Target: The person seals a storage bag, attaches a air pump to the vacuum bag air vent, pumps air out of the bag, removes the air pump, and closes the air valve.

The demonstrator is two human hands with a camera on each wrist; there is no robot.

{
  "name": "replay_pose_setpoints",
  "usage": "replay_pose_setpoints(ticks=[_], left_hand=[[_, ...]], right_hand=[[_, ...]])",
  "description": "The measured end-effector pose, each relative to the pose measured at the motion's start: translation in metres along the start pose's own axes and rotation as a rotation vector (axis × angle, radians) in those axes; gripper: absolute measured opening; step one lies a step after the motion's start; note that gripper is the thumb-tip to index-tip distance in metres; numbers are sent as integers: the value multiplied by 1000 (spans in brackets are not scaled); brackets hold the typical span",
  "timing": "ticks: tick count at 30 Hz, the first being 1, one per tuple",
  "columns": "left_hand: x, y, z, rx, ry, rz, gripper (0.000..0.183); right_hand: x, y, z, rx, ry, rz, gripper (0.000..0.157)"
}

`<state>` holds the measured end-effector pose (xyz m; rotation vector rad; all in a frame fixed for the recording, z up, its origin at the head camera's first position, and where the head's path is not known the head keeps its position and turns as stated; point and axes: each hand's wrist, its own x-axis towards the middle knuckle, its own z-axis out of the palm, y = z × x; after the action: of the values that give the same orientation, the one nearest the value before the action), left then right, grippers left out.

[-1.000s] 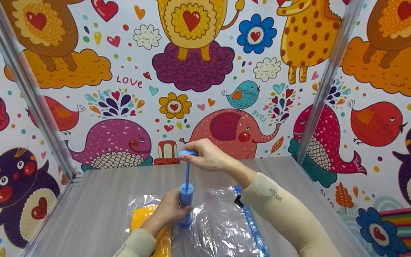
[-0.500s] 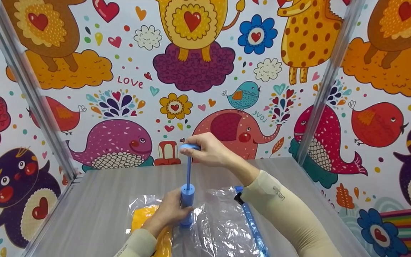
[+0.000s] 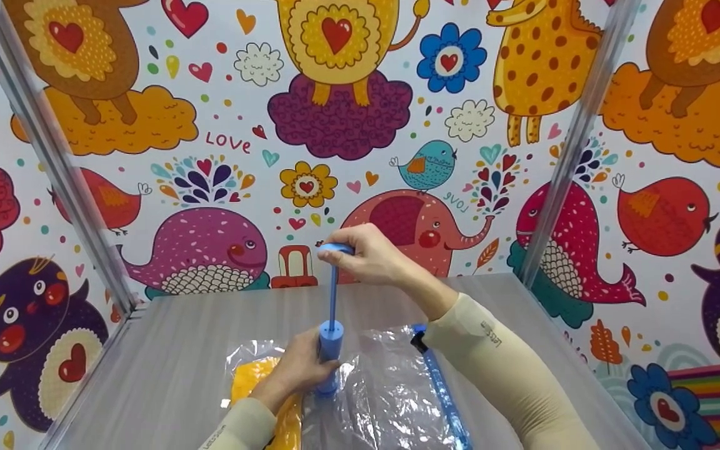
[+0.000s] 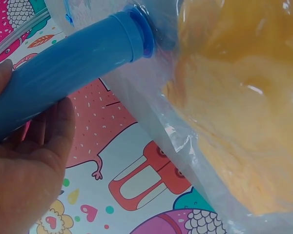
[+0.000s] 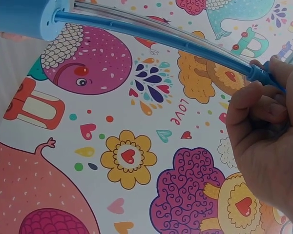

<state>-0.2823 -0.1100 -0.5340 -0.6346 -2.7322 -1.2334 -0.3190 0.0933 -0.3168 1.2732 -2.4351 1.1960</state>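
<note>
A blue hand pump (image 3: 331,342) stands nearly upright over a clear plastic bag (image 3: 391,387). My left hand (image 3: 300,365) grips its barrel, thumb across the front. Above, my right hand (image 3: 366,253) holds the pump's handle (image 3: 335,249), with the rod (image 3: 333,297) drawn well out of the barrel. In the left wrist view, the pump's lower end (image 4: 132,36) meets the clear plastic beside something yellow-orange (image 4: 244,107) inside the bag. In the right wrist view, curled fingers of my right hand (image 5: 268,131) are around the handle end of the rod.
A blue zip strip (image 3: 441,394) with a black slider (image 3: 419,340) edges the bag on the right. Yellow folded material (image 3: 250,378) shows through plastic at the left. Metal posts (image 3: 550,212) and cartoon-printed walls surround the grey table (image 3: 172,350).
My right hand has risen with the handle, and more of the rod shows above the barrel. My left hand keeps its grip, almost in place.
</note>
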Motion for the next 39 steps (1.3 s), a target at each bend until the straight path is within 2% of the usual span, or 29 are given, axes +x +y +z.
replay_pose_setpoints(ticks=[7, 14, 19, 28, 33, 39], left_hand=[[0, -1, 1, -8, -4, 5, 36], [1, 1, -2, -48, -31, -52, 37], [1, 0, -2, -53, -28, -62, 38], [1, -3, 0, -68, -12, 0, 40], [1, -4, 0, -70, -8, 17, 40], [1, -6, 0, -26, 21, 53, 42]], right_hand=[[0, -1, 0, -6, 15, 36, 22], [0, -1, 3, -15, 16, 57, 20], [0, 0, 6, -23, 17, 80, 21], [-3, 7, 19, -85, -46, 117, 29], [-7, 13, 28, -121, -68, 146, 29], [-11, 22, 38, -178, -137, 134, 31]])
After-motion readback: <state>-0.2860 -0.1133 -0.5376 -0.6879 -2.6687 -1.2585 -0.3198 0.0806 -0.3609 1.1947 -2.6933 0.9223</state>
